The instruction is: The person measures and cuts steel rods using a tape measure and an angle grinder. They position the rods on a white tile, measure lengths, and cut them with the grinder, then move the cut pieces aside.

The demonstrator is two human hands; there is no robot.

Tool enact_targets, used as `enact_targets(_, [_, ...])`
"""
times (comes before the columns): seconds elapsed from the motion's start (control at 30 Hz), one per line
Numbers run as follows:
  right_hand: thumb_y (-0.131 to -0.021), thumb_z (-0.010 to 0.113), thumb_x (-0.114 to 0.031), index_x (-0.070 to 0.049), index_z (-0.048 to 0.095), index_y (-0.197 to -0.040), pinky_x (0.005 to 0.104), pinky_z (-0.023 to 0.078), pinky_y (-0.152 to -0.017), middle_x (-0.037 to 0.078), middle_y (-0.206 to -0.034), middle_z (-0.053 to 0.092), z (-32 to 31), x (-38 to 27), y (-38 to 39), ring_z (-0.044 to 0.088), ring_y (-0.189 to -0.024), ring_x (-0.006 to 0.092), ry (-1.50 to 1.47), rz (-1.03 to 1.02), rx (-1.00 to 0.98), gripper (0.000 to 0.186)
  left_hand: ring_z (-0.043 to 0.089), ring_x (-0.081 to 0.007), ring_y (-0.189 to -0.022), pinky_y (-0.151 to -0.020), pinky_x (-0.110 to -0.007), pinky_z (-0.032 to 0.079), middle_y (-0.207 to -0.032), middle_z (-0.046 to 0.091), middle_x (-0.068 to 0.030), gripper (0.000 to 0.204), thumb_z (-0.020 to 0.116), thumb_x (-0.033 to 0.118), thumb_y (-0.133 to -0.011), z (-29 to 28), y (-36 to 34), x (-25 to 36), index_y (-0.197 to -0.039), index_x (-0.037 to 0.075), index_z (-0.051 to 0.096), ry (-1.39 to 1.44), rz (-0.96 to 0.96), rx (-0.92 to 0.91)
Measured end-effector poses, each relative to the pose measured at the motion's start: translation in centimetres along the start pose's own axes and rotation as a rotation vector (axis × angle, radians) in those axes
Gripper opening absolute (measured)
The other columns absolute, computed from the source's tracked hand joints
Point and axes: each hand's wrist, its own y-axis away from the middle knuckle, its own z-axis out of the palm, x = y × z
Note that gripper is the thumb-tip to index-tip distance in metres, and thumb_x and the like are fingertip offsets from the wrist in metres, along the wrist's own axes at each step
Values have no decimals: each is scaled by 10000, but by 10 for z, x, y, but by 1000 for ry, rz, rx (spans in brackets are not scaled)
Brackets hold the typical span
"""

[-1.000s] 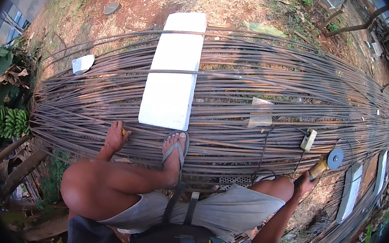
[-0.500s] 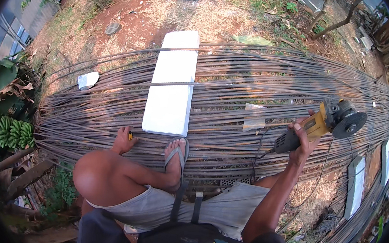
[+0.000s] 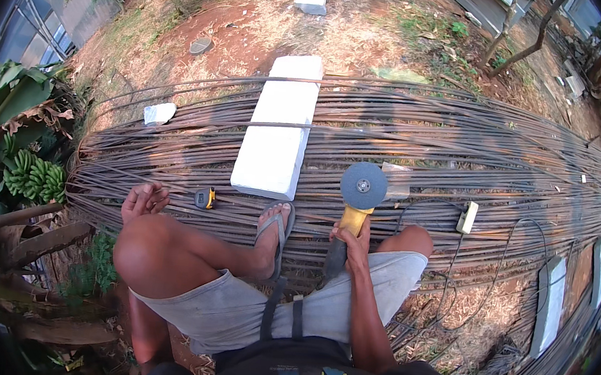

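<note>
My right hand [image 3: 354, 247] grips a yellow and dark angle grinder [image 3: 355, 219] by its body. The grey disc [image 3: 363, 186] points away from me, above the steel rods. Beside my left knee is my left hand [image 3: 145, 201], its fingers loosely bent and apart with nothing seen in them. A yellow and black tape measure [image 3: 205, 198] lies on the rods, a little to the right of that hand. Under everything spreads a wide bundle of long, rusty steel rods [image 3: 363, 139]. My sandalled foot [image 3: 274, 232] stands on them between my hands.
A long white block [image 3: 272, 145] lies across the bundle, with a few rods passing over it. A pale socket block [image 3: 467, 218] with a dark cord [image 3: 497, 261] rests to the right. Green bananas [image 3: 34, 176] hang at the left. A white chunk [image 3: 159, 114] sits on the far-left rods.
My right hand has brought the grinder left and nearer, its disc turning from the right to point away. My left hand has left the tape measure and moved left.
</note>
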Motion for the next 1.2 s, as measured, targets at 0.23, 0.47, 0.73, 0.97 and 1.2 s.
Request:
enact_targets(0.23, [-821,665,-6,-77,428,-1367,375,603,-672,106,-958,636,-24,5,-5,670,-741,209,-115,14,54,600,712,-182,-990,-955,-355,566,-1091,714,-89,246,629,277,-1053,83,-18,177,-1142,48,645,-26,499,-426])
enact_targets(0.47, [-825,774,22,-33,453,-1336,357,621,-777,101,-1024,654,0,-52,18,718,-838,219,27,-200,131,606,700,-140,-939,-831,-312,561,-1019,723,-55,218,709,220,-1020,230,-47,81,-1112,23,697,-597,80,-1215])
enact_targets(0.73, [-824,761,-2,16,531,-1234,363,607,-803,119,-969,682,106,-148,14,742,-829,238,-19,-499,315,471,693,-199,-994,-877,-366,558,-1118,716,-153,672,860,356,-881,282,-62,-23,-1340,-37,566,-827,-28,-1675])
enact_targets(0.97, [-800,790,-38,0,598,-1093,346,566,-660,91,-881,662,124,-124,-52,683,-691,202,73,-493,360,352,671,-232,-977,-882,-341,570,-1074,648,-137,728,865,220,-839,257,-48,-99,-1414,-5,480,-392,-183,-1589])
enact_targets(1.2, [-819,769,-62,-10,593,-982,357,573,-578,94,-789,647,119,-49,-102,681,-611,222,99,-357,522,246,623,-176,-730,-709,-361,523,-793,619,-68,593,783,119,-848,206,-43,-188,-1380,46,532,-309,-109,-1280])
